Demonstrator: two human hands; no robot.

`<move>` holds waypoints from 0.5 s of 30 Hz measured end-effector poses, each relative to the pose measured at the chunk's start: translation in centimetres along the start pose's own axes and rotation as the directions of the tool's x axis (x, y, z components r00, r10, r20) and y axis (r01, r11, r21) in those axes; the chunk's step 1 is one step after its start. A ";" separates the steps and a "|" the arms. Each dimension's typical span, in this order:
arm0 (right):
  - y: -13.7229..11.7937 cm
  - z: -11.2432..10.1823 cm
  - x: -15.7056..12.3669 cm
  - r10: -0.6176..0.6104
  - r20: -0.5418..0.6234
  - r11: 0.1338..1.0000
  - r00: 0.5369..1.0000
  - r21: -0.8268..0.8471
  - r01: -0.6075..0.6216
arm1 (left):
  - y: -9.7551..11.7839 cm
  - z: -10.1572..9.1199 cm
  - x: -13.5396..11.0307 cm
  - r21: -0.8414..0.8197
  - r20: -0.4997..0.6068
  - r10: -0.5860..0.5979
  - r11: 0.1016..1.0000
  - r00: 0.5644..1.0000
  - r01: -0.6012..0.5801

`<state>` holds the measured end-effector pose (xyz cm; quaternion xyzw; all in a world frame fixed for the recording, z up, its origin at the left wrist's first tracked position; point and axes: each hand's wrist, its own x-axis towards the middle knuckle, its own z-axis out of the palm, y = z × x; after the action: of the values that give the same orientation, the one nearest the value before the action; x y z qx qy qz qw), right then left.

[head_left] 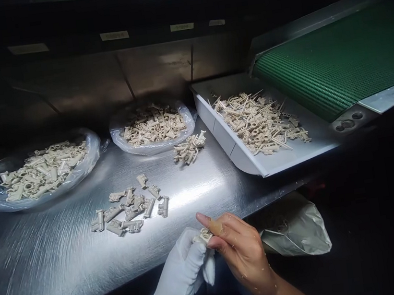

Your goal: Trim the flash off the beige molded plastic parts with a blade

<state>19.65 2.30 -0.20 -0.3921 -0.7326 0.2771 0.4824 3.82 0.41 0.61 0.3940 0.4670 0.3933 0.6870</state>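
Right at the near edge of the counter point(82, 269), the gloved left hand point(187, 265) pinches a small cream plastic part point(205, 236) between thumb and fingers, and the bare right hand point(241, 245) meets it from the other side. The right thumb presses close to the part; the forefinger, in a yellowish cover point(214, 226), stretches forward past it. A round opening shows upward — the long axis I can't tell, as fingers cover most of the body.

Below the edge, right of the hands, sits a crinkled silver bag point(298, 231). The counter is scratched, shiny steel, its near edge slanting away toward the right; a strip of it lies between that edge and a scatter of loose parts point(133, 211) left of the hands. Those point every way, a few with their long axes running front to back, others slanted.

Farther in lies a spiky clump of parts point(190, 148), just beside the nearer rim of a filled plastic bag point(151, 147). Another filled bag point(93, 151) stands toward the left edge. A white tray point(233, 150) heaped with parts and thin sticks takes the right side, a green conveyor belt point(333, 57) beyond it. Pale labels point(114, 36) mark the back — all else is dark.
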 end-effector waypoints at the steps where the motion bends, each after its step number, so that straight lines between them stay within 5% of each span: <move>1: 0.0 0.0 0.0 -0.004 -0.001 1.000 1.000 -0.011 0.004 | -0.4 0.0 0.0 0.015 -0.037 0.029 0.999 0.999 -0.028; 6: -0.2 -0.2 0.1 -0.040 -0.009 0.994 0.999 -0.100 0.038 | -1.5 0.0 -0.4 0.120 -0.179 0.121 0.988 0.976 -0.101; 15: 0.1 -0.6 -0.1 -0.169 0.020 0.943 0.985 -0.289 0.168 | -1.5 0.1 -0.7 0.212 -0.246 0.168 0.970 0.955 -0.116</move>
<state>20.26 2.25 -0.12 -0.3952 -0.7948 0.1235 0.4438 3.99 -0.78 -0.47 0.4366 0.5606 0.4428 0.5469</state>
